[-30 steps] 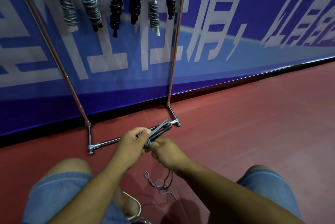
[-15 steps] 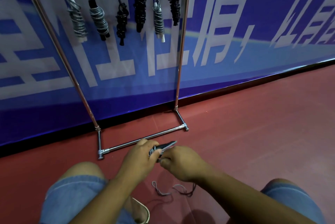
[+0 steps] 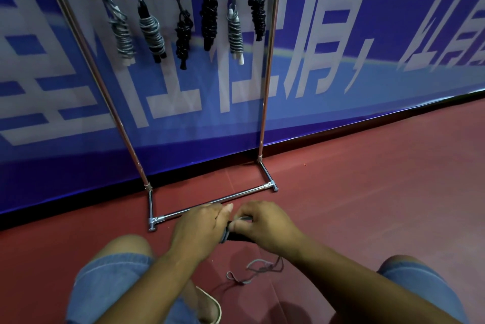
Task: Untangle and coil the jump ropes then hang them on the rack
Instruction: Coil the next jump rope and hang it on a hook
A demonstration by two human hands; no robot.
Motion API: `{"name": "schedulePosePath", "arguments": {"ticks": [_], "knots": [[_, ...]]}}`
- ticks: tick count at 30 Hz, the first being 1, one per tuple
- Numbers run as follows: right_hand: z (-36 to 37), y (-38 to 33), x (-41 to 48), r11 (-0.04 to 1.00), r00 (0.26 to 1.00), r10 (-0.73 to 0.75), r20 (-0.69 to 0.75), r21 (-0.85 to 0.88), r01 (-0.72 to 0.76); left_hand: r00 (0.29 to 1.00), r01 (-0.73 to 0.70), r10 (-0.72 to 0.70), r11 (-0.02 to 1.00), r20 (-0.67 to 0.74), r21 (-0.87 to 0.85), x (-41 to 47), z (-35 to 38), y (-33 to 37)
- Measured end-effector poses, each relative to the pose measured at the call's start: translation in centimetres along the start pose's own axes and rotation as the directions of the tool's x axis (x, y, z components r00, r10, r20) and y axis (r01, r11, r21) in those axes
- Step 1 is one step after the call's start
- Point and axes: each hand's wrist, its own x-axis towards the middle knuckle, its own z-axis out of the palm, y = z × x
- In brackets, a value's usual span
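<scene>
The floor (image 3: 367,192) was dark red, the banner (image 3: 341,87) blue with white characters, the rack (image 3: 265,87) chrome. Hung ropes (image 3: 152,32) were grey or black; the held rope (image 3: 237,235) looked dark grey, perhaps.

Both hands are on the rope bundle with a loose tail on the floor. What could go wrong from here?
1. The loose tail lies in a small tangle on the floor below the right hand; winding it in as it is could trap a knot.
2. The rope bundle is pinched between the right hand and left hand; a slack grip might let the wraps spring loose.
</scene>
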Motion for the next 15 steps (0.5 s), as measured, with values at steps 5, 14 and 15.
{"name": "schedulePosePath", "arguments": {"ticks": [5, 14, 15], "knots": [[-0.3, 0.6, 0.1, 0.998, 0.996, 0.032, 0.077, 0.060, -0.036, 0.997, -0.083, 0.082, 0.992, -0.016, -0.094, -0.6, -0.2, 0.0], [0.0, 1.4, -0.7, 0.894, 0.979, 0.058, 0.196, 0.427, -0.139, 0.985, -0.169, 0.172, 0.972, 0.008, -0.162, -0.5, -1.3, 0.5], [0.1, 1.5, -0.7, 0.886, 0.980, 0.060, 0.189, 0.442, -0.140, 0.984, -0.175, 0.178, 0.970, 0.004, -0.166, -0.4, -1.2, 0.5]]}}
